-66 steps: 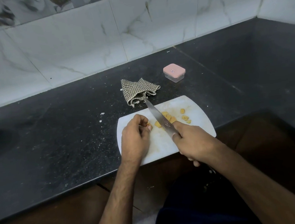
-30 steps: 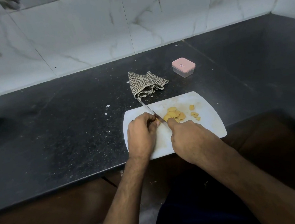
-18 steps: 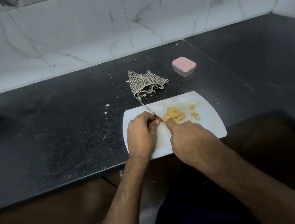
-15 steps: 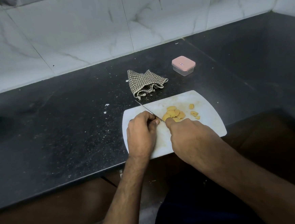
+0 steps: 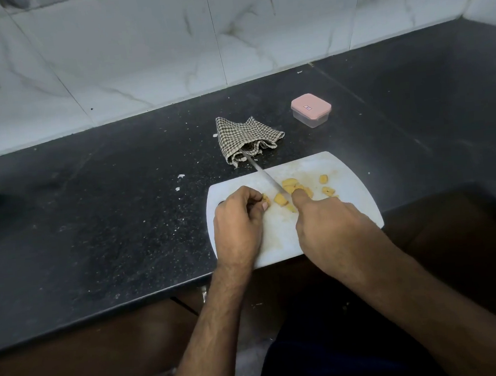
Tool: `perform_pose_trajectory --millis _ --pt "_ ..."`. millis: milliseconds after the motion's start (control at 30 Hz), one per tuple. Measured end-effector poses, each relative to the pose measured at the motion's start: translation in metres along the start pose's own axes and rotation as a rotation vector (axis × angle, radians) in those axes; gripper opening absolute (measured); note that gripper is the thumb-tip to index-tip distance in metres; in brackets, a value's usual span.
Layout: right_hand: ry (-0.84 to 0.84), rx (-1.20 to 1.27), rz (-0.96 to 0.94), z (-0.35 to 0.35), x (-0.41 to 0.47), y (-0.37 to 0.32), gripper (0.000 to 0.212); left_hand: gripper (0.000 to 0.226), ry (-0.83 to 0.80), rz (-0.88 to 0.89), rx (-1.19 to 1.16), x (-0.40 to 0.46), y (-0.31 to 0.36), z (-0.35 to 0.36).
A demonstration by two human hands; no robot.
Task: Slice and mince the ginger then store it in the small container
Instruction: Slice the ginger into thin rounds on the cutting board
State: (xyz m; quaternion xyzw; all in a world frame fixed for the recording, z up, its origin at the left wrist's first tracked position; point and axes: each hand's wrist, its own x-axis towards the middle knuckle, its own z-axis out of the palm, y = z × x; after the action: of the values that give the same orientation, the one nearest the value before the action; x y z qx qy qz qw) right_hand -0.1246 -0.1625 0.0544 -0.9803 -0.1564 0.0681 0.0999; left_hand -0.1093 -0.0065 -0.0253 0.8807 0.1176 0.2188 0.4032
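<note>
On a white cutting board (image 5: 277, 239) at the front edge of a black desk (image 5: 95, 229), the left hand (image 5: 237, 221) pinches a small ginger piece (image 5: 265, 199) in curled fingers. The right hand (image 5: 330, 228) grips a knife (image 5: 262, 173) — forefinger along the spine, blade edge-down beside yellow ginger slices (image 5: 289, 186). Farther back sit a checked cloth (image 5: 245, 136) and a closed pink-lidded small container (image 5: 311, 109) — well apart from the board.

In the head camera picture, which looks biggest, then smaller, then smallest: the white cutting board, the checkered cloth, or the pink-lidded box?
1. white cutting board
2. checkered cloth
3. pink-lidded box

The box sits farthest away, which shrinks it a little.
</note>
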Motion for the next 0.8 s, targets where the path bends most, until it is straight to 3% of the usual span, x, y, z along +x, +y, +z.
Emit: perform_pose_trajectory --millis 167,567,800 --pt "-0.139 0.086 -0.031 0.007 0.002 0.009 0.038 0.009 -0.011 0.015 0.011 -0.002 -0.001 0.001" --pt "-0.025 0.103 -0.050 0.016 -0.001 0.006 0.037 0.004 -0.036 -0.002 0.037 -0.001 0.003 -0.001" --pt "-0.055 0.089 -0.065 0.015 -0.003 0.001 0.035 0.008 -0.047 -0.001 0.033 0.001 0.003 0.000"
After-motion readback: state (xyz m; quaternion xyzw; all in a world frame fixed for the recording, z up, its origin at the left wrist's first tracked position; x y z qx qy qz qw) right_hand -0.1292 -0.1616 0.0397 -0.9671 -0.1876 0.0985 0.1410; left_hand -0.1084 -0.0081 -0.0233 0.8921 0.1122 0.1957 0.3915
